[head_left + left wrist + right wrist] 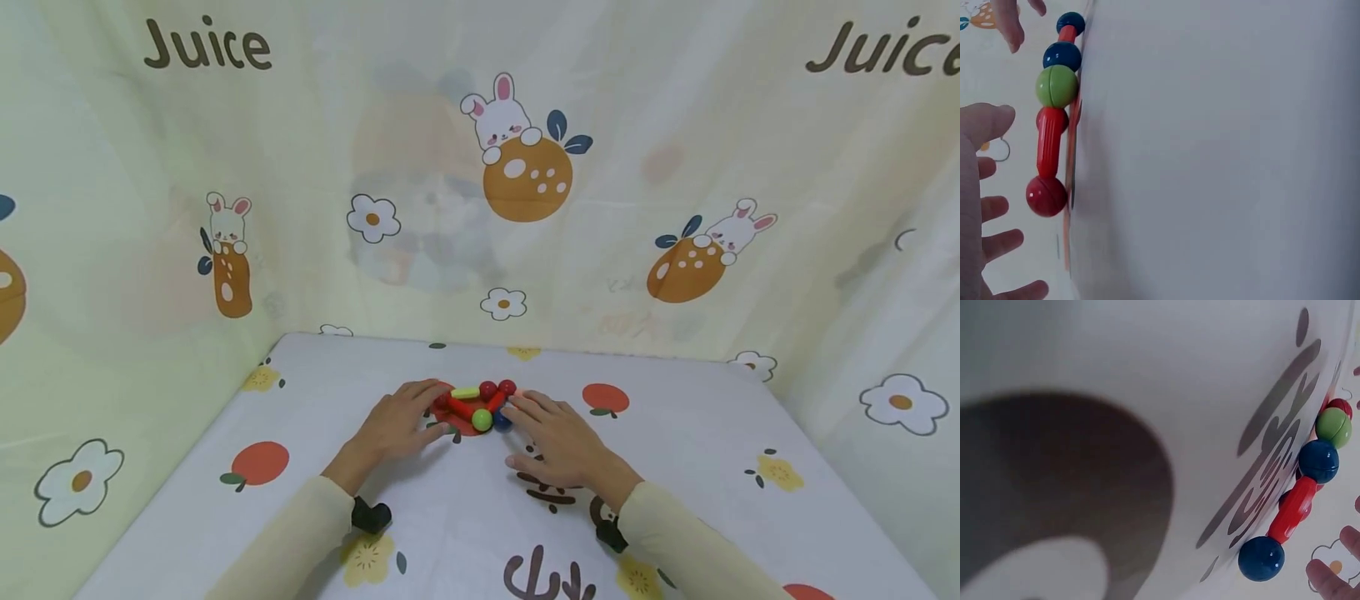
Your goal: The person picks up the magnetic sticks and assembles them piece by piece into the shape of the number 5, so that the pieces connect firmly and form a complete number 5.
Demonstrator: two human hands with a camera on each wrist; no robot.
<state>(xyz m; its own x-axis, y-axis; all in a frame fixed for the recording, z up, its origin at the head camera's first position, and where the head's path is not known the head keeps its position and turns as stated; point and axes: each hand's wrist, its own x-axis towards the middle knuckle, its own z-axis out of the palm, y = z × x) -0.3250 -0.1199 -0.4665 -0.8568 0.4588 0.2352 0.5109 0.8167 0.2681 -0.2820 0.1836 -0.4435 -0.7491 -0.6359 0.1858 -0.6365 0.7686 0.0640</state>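
Note:
On the table lies a group of toy balls and short rods. In the head view it includes a green ball, red balls, a red rod and a yellow-green rod. My left hand is by the group's left side, fingers spread around a red ball that ends a red rod; a gap shows in the left wrist view. On the right side is my right hand, its fingers loosely extended near a blue ball and its red rod. Neither hand visibly grips anything.
A white tablecloth printed with fruit, flowers and dark lettering covers the table. Behind and at both sides hang pale curtains with rabbit and orange prints. A dark wrist device is on the left wrist, another on the right.

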